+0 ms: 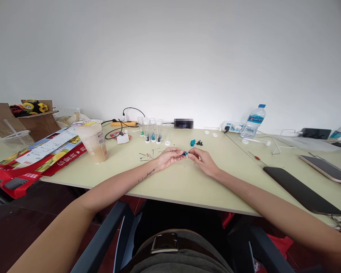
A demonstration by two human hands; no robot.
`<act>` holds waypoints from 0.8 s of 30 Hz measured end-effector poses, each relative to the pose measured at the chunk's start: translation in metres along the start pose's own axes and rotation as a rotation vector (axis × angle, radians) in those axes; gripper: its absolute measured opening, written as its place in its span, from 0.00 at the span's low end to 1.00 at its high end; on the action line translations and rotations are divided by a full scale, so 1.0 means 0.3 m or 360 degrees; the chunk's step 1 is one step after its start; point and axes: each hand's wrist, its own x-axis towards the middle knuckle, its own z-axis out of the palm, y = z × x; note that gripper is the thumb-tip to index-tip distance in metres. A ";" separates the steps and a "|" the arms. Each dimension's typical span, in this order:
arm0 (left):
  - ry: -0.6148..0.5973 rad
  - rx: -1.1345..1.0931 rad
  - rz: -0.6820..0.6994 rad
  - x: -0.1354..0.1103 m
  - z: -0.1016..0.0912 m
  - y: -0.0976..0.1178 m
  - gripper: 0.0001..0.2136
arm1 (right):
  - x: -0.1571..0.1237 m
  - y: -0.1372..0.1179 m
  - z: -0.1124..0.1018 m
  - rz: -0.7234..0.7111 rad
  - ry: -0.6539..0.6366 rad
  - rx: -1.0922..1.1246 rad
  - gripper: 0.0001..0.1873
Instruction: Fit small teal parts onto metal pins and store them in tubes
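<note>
My left hand (170, 157) pinches a small blue part (184, 153) between thumb and fingertips, just above the table. Close beside it, my right hand (203, 160) is closed in a pinch at the part's right end. What its fingertips hold is too small to make out. Beyond my hands lie a cluster of teal-blue parts (193, 143) and a group of small black parts (199, 143). Several thin metal pins or tools (145, 157) are scattered to the left of my left hand.
Clear tubes (158, 132) with small parts inside stand behind my left hand, near a white cap (167, 143). A drink cup (92, 142) and a red bag (65, 153) are at left. At right are a water bottle (253, 122) and a black phone (301, 189).
</note>
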 end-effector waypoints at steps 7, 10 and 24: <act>0.0016 0.0034 -0.0020 0.000 0.000 -0.002 0.09 | 0.002 0.000 -0.003 0.0002 -0.0084 0.0068 0.23; 0.0025 0.0036 -0.0014 -0.001 0.000 0.000 0.09 | 0.002 -0.004 -0.002 -0.0003 -0.0059 0.0000 0.21; 0.0070 -0.0005 -0.0021 -0.001 0.001 0.004 0.08 | 0.001 0.001 0.003 -0.0003 -0.0007 0.0008 0.17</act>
